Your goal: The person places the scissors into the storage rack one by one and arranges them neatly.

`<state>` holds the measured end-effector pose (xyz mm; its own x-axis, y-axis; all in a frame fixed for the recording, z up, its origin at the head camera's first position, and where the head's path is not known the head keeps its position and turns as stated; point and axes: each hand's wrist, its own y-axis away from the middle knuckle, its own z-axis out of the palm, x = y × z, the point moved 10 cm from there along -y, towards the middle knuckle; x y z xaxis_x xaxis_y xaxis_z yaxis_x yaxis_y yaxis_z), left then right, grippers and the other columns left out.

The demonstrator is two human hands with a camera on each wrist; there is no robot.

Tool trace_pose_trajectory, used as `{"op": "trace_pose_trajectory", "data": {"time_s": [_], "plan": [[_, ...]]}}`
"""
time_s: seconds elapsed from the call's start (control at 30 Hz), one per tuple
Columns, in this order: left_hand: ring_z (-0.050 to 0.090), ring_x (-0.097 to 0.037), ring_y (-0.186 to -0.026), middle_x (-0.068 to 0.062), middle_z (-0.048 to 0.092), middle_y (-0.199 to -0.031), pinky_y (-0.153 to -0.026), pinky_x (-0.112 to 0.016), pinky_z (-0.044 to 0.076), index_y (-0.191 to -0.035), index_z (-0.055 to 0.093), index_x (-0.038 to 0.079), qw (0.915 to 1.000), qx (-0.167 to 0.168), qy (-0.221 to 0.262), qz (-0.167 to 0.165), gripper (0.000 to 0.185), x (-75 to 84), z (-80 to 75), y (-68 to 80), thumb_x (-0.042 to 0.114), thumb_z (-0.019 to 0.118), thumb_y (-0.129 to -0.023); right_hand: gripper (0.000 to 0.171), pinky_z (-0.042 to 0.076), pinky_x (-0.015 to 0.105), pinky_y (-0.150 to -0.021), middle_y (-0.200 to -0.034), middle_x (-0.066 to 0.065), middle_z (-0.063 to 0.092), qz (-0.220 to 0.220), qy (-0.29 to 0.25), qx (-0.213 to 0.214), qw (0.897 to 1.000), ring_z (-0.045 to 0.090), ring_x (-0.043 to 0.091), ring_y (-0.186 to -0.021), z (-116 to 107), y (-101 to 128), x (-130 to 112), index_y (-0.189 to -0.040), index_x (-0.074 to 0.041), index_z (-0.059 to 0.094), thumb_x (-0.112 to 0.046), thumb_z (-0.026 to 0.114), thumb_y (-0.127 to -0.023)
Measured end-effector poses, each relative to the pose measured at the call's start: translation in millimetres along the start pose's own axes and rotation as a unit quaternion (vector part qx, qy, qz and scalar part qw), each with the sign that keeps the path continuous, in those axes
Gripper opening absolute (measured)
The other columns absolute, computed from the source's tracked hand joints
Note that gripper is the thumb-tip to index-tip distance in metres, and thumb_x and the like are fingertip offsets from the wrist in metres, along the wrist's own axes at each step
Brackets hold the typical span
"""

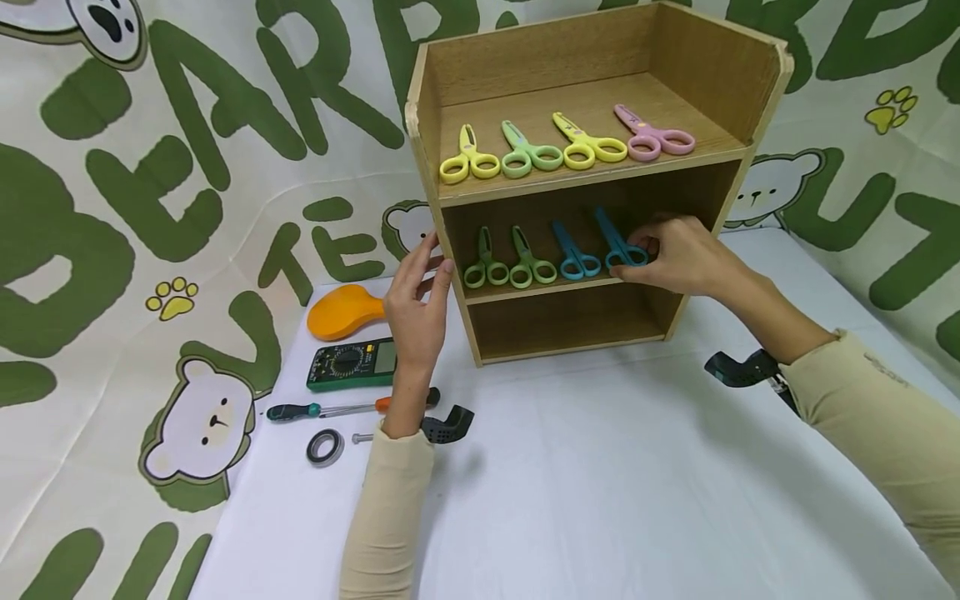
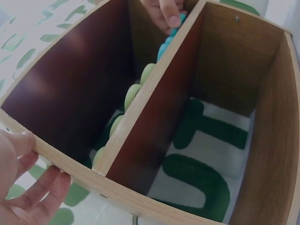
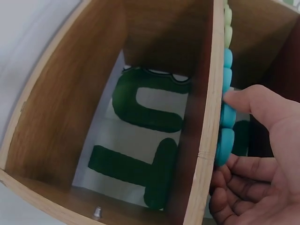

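A wooden shelf unit [image 1: 540, 190] stands upright with two rows of scissors. On its middle shelf are two dark green scissors [image 1: 531, 260], blue scissors [image 1: 576, 254] and, rightmost, another pair of blue scissors [image 1: 621, 242]. My right hand [image 1: 686, 254] pinches the handles of that rightmost pair, thumb on one loop and fingers by the other, as the right wrist view shows with the blue handles [image 3: 227, 146] at the shelf edge. My left hand [image 1: 417, 312] touches the unit's left side panel with fingers fairly straight; in the left wrist view its fingertips [image 2: 56, 180] rest along that panel.
The top shelf bears yellow scissors [image 1: 469, 157], green scissors [image 1: 528, 152], more yellow scissors [image 1: 587, 143] and pink scissors [image 1: 654, 136]. Left on the white table lie an orange paddle-like thing [image 1: 341, 312], a multimeter [image 1: 348, 364], a screwdriver [image 1: 296, 412], a tape roll [image 1: 325, 448] and a bolt [image 1: 363, 437].
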<state>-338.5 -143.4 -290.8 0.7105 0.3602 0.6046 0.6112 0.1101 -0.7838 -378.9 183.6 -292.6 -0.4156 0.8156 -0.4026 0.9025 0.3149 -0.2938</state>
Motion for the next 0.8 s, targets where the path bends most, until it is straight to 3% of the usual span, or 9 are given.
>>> {"op": "trace_pose_trajectory", "data": {"time_s": [0.17, 0.3, 0.5, 0.63, 0.73, 0.8], "plan": [[0.066, -0.020, -0.108, -0.009, 0.063, -0.132, -0.085, -0.038, 0.059, -0.138, 0.060, 0.005, 0.9999, -0.001, -0.001, -0.011, 0.042, -2.2, -0.7, 0.7, 0.010, 0.067, -0.097, 0.045, 0.043, 0.036, -0.062, -0.093, 0.014, 0.061, 0.037, -0.016, -0.037, 0.999, 0.053, 0.028, -0.084, 7, -3, 7, -0.109, 0.003, 0.068, -0.033, 0.081, -0.084], [0.066, -0.017, -0.108, -0.004, 0.064, -0.132, -0.086, -0.037, 0.058, -0.139, 0.061, 0.009, 0.9999, 0.001, 0.005, -0.008, 0.042, -0.3, -1.2, 0.9, 0.013, 0.066, -0.098, 0.047, 0.045, 0.038, -0.065, -0.097, 0.015, 0.062, 0.032, -0.008, -0.047, 0.998, 0.054, 0.029, -0.087, 8, -2, 6, -0.112, 0.002, 0.067, -0.035, 0.080, -0.085], [0.067, -0.023, -0.106, -0.011, 0.063, -0.131, -0.084, -0.041, 0.059, -0.138, 0.060, 0.003, 0.9998, -0.010, -0.006, 0.013, 0.042, 0.9, 3.7, -0.7, 0.007, 0.067, -0.096, 0.042, 0.050, 0.046, -0.076, -0.105, 0.017, 0.064, -0.003, 0.001, 0.016, 1.000, 0.057, 0.031, -0.095, -15, 20, -10, -0.113, 0.002, 0.070, -0.028, 0.081, -0.086], [0.066, -0.031, -0.105, -0.017, 0.065, -0.127, -0.085, -0.044, 0.058, -0.132, 0.062, -0.005, 0.9992, -0.013, -0.024, 0.028, 0.036, 0.9, 0.3, 1.6, 0.001, 0.064, -0.097, 0.026, 0.052, 0.031, -0.067, -0.101, 0.010, 0.064, -0.049, 0.001, 0.068, 0.996, 0.061, 0.025, -0.089, -22, 50, -23, -0.107, -0.002, 0.073, -0.018, 0.079, -0.087], [0.065, -0.027, -0.110, -0.013, 0.067, -0.126, -0.090, -0.037, 0.057, -0.128, 0.066, -0.002, 0.9986, -0.019, -0.043, 0.024, 0.030, -1.7, -7.8, 6.5, 0.004, 0.062, -0.099, 0.019, 0.048, 0.018, -0.059, -0.098, 0.003, 0.066, -0.078, 0.009, 0.091, 0.993, 0.062, 0.018, -0.083, -21, 73, -27, -0.102, -0.004, 0.075, -0.010, 0.079, -0.085], [0.064, -0.023, -0.113, -0.007, 0.068, -0.126, -0.091, -0.033, 0.056, -0.127, 0.069, 0.003, 0.9980, -0.031, -0.053, 0.015, 0.028, -4.9, -14.3, 11.2, 0.009, 0.062, -0.100, 0.018, 0.046, 0.015, -0.057, -0.096, 0.002, 0.066, -0.085, 0.018, 0.099, 0.991, 0.061, 0.016, -0.080, -19, 86, -25, -0.101, -0.005, 0.075, -0.007, 0.080, -0.084]]}}
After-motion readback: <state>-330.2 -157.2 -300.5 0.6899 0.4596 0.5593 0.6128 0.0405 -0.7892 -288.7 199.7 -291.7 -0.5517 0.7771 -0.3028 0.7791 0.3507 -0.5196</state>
